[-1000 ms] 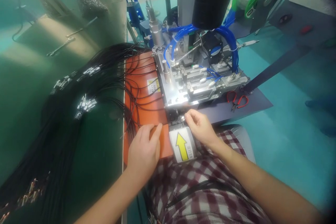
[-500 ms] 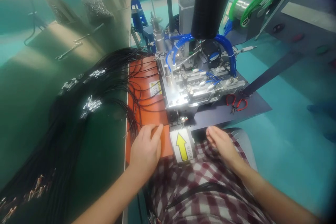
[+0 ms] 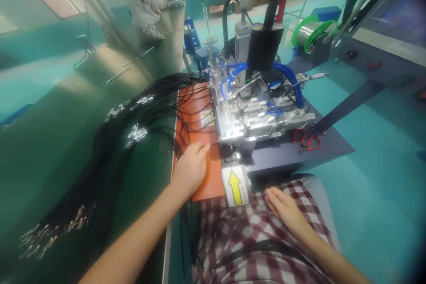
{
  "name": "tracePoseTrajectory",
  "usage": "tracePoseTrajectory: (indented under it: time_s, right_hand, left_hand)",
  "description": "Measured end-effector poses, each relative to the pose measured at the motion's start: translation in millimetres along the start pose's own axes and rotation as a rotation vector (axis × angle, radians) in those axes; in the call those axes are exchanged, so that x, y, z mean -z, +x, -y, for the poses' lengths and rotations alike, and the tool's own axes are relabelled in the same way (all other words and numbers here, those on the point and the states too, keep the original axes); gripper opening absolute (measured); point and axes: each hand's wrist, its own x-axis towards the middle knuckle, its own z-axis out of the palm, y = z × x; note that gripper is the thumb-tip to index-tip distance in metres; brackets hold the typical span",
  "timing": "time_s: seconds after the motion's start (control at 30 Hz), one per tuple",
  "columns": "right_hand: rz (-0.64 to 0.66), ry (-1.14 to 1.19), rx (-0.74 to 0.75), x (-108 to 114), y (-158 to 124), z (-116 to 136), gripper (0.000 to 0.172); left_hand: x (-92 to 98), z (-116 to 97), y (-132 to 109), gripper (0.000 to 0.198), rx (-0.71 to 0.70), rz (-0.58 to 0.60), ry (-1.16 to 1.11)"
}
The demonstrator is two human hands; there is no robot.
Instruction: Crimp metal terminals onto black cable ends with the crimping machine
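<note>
My left hand (image 3: 192, 166) is over the orange plate (image 3: 208, 191), its thumb and forefinger pinched on a thin black cable (image 3: 214, 143) at the machine's near left edge. Most of that cable is hidden by the fingers. To the right, my right hand (image 3: 282, 208) hovers by the checkered apron (image 3: 253, 244), loosely bent, with nothing visible in it. Between the hands sits a grey-white cover (image 3: 237, 186) with a yellow arrow. The metal machine (image 3: 253, 111) with blue air tubes stands just ahead, and several black cables (image 3: 191, 117) run across the plate to its left side.
Bundles of black cables (image 3: 109, 159) with shiny metal ends lie on the green table (image 3: 140, 213) at left. Red-handled pliers (image 3: 305, 142) rest on the machine's base at right. Behind them are a green-rimmed wire spool (image 3: 314, 33) and a slanted grey post (image 3: 349, 102).
The head view has tilted up and shifted left. My left hand has moved forward along the plate's edge. My right hand has lowered towards the lap, its fingers straighter.
</note>
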Motion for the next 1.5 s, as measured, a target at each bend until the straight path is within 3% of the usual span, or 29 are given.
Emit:
tracePoseTrajectory:
  time_s: [0.27,0.4,0.7,0.97,1.2,1.5]
  right_hand:
    - [0.090,-0.154,0.002,-8,-10,-18,0.048]
    - [0.195,-0.255,0.029,-19,-17,-16,0.040]
    - [0.544,-0.297,0.114,-82,-34,23,0.016]
    - [0.709,-0.185,0.103,-123,-43,28,0.020]
    - [0.637,-0.111,0.034,-118,-48,26,0.004]
    - [0.580,0.101,0.001,-112,-48,24,0.014]
  left_hand:
    - [-2.4,6,-3,0.039,-0.012,-0.009,-0.131]
    - [3.9,11,-1,0.042,-0.007,0.008,-0.219]
    - [14.5,19,7,0.047,0.045,0.107,-0.367]
    - [14.7,21,8,0.050,0.073,0.137,-0.460]
    - [16.7,22,10,0.050,0.084,0.154,-0.486]
    - [17.7,26,12,0.049,0.057,0.140,-0.474]
